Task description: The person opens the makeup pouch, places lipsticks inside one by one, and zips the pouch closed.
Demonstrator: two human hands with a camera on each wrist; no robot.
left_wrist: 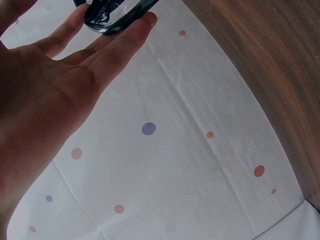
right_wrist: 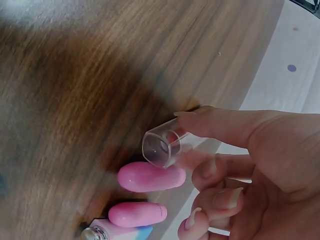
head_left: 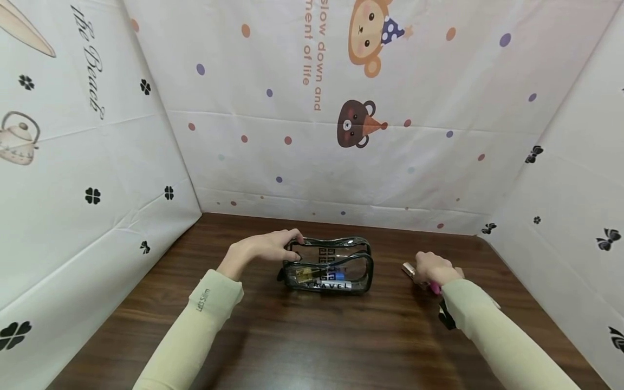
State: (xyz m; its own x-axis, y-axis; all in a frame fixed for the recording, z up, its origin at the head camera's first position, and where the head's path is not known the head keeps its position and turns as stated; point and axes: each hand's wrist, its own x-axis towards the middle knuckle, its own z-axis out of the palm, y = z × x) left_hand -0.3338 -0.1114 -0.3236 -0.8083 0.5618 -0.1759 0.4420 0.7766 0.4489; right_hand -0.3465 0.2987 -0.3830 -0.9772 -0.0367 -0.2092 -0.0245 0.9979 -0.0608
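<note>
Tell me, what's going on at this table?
A person's left hand touches one end of a clear, black-edged pouch standing on the dark wooden table; a few small items show through its side. Off to the right, the right hand pinches a small clear-ended tube. Two pink rounded items lie close by it, outside the pouch.
</note>
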